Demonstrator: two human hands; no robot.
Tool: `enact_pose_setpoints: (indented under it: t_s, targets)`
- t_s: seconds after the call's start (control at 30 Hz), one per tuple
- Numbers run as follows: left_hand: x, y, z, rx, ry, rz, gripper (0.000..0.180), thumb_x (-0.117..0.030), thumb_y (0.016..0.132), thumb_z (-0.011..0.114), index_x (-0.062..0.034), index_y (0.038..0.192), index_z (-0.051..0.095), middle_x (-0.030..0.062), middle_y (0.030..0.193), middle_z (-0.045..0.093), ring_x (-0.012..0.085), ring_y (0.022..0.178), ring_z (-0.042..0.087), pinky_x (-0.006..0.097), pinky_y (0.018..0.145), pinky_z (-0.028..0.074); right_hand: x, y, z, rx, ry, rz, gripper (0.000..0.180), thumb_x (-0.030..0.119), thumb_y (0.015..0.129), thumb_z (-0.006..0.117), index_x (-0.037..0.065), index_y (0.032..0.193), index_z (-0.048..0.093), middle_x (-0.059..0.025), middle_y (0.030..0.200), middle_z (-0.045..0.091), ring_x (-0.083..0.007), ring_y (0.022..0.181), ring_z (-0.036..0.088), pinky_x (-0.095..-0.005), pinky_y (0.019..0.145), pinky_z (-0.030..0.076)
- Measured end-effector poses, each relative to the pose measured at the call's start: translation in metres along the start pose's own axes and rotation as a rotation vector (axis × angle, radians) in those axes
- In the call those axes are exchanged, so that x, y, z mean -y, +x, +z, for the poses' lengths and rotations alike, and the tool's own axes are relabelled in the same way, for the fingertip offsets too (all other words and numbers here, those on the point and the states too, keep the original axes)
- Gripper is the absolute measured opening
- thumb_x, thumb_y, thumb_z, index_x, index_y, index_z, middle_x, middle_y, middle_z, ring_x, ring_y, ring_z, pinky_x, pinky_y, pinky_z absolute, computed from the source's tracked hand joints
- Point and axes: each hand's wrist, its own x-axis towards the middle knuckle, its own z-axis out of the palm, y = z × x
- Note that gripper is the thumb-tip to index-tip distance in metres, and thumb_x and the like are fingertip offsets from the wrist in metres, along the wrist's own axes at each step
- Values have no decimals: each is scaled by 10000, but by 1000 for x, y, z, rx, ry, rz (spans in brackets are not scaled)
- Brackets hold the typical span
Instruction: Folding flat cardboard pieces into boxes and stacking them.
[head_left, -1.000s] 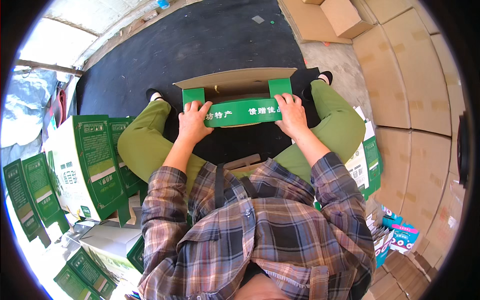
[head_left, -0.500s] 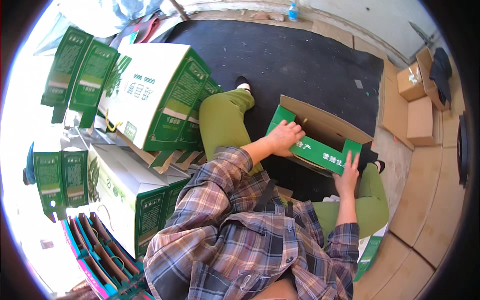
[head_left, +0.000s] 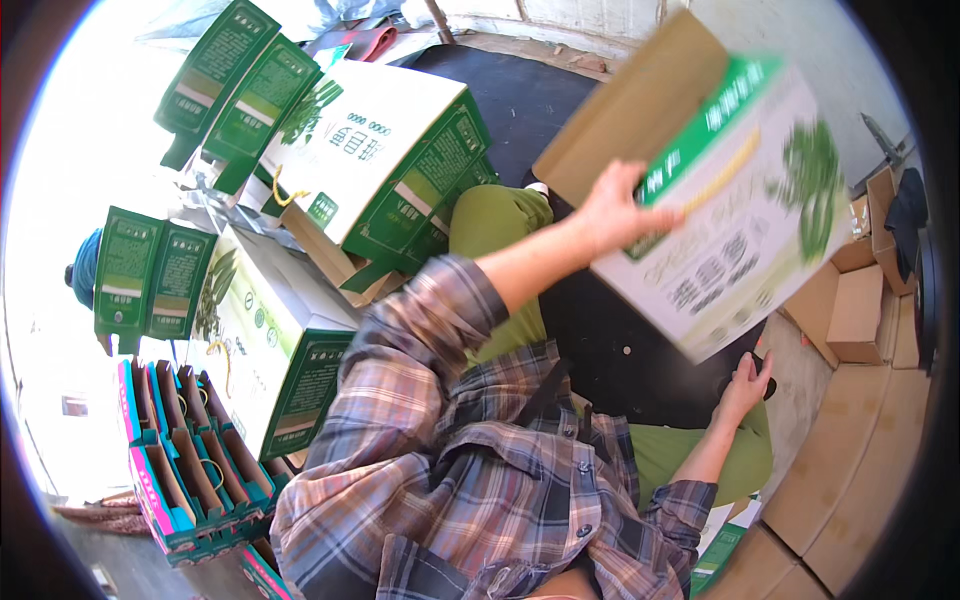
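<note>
My left hand (head_left: 622,212) grips the edge of a white and green printed carton (head_left: 740,220), raised and tilted in the air over my lap, its plain brown side turned up and blurred with motion. My right hand (head_left: 745,385) hangs low under the carton's near corner, fingers spread, holding nothing. My plaid-sleeved arms and green trousers (head_left: 495,225) fill the middle. I sit on a black mat (head_left: 610,345).
Several assembled green and white cartons (head_left: 370,160) are piled on my left, one more (head_left: 270,345) close to my left knee. Pink and blue cartons (head_left: 185,470) stand at lower left. Flat brown cardboard (head_left: 850,470) and small brown boxes (head_left: 860,310) lie at right.
The carton that both hands held low on my lap is now lifted high and swung up by my left hand alone; my right hand has come off it. My view turned left.
</note>
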Motion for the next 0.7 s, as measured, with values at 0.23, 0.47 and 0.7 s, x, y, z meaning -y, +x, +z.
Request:
enact_pose_setpoints:
  t_s: [0.23, 0.47, 0.7]
  targets:
    - [-140, -29, -174, -132, -607, -94, 393, -285, 916, 538, 49, 1123, 560, 148, 999, 655, 220, 833, 665, 322, 743, 550, 21, -15, 6, 181, 99, 124, 521, 221, 907, 594, 142, 1386, 404, -138, 1229, 527, -156, 1082, 503, -295, 884, 401]
    - [-196, -208, -303, -831, -256, -97, 385, -274, 884, 586, 28, 1123, 578, 135, 1036, 644, 219, 856, 652, 318, 749, 545, 43, -24, 18, 297, 132, 141, 482, 215, 913, 577, 146, 1367, 429, -121, 1220, 528, -149, 1061, 508, -303, 870, 412]
    - [-203, -406, -293, -1401, -115, -277, 433, -309, 904, 535, 10, 1197, 544, 126, 1091, 627, 222, 958, 620, 322, 808, 502, 47, -23, 30, 388, 62, 150, 429, 207, 911, 584, 144, 1325, 489, -108, 1183, 557, -148, 1053, 523, -287, 824, 437]
